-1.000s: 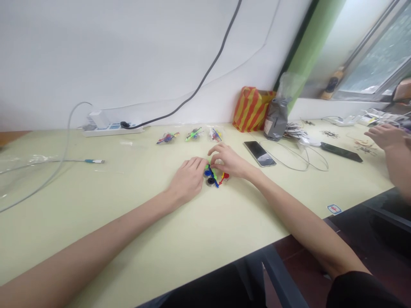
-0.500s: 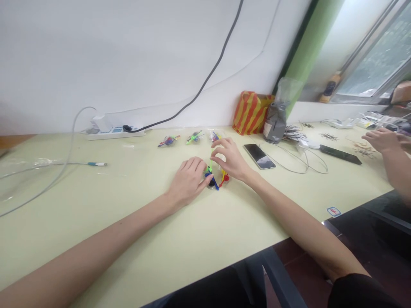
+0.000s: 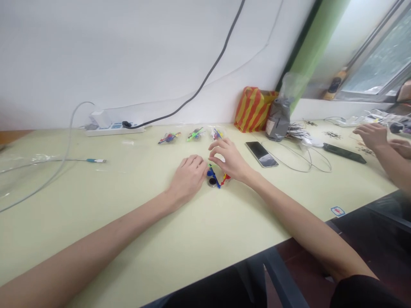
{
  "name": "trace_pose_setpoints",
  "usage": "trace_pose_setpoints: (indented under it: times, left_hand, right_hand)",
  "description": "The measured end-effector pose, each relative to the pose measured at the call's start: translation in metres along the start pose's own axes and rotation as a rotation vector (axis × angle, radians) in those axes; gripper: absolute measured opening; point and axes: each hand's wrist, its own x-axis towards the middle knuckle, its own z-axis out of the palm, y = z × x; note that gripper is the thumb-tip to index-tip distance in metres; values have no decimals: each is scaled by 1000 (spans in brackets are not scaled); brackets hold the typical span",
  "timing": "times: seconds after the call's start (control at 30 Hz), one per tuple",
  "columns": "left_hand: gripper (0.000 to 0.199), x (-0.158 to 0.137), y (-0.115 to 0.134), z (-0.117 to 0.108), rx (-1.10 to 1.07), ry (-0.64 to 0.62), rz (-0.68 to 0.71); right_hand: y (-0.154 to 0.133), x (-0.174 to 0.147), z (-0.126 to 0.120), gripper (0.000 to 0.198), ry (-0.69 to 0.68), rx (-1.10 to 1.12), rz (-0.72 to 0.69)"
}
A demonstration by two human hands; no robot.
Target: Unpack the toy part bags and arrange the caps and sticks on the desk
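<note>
Several small bright plastic toy parts lie together on the table between my hands. Among them are a blue stick-like piece [image 3: 214, 176], a red and yellow piece [image 3: 225, 177] and a round black disc [image 3: 212, 182]. My left hand [image 3: 190, 175] rests at their left side with fingers curled in; its thumb and anything inside are hidden. My right hand [image 3: 228, 159] hovers over the pieces from the right, thumb and fingers bent toward each other. Whatever sits between its fingertips is too small to make out. A bit of green [image 3: 210, 166] shows below them.
Three colourful toys in clear wrap, one a green toy [image 3: 195, 134], lie near the wall. A phone [image 3: 261, 154], a striped bag [image 3: 253, 109], a grey bag [image 3: 278, 119] and a power strip [image 3: 115, 129] are around. At far right are another person's hands [image 3: 374, 137].
My left thumb has drawn back from the blue piece, which now shows more fully with the black disc. The green stick under my right fingertips shows less. My right hand has barely moved.
</note>
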Motion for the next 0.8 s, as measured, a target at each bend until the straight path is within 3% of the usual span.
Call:
trace_pose_setpoints:
  times: [0.2,0.3,0.5,0.8]
  left_hand:
    - [37,6,-24,-1,-544,134,-366]
    - [37,6,-31,1,-721,142,-517]
    - [41,5,-32,2,-832,69,-500]
    - [25,8,-29,7,-671,47,-504]
  right_hand:
    - [3,-1,-2,21,22,6,101]
    - [7,-2,-1,20,13,-11,139]
    - [9,1,-3,14,44,175,203]
    - [17,2,-5,20,-103,446,429]
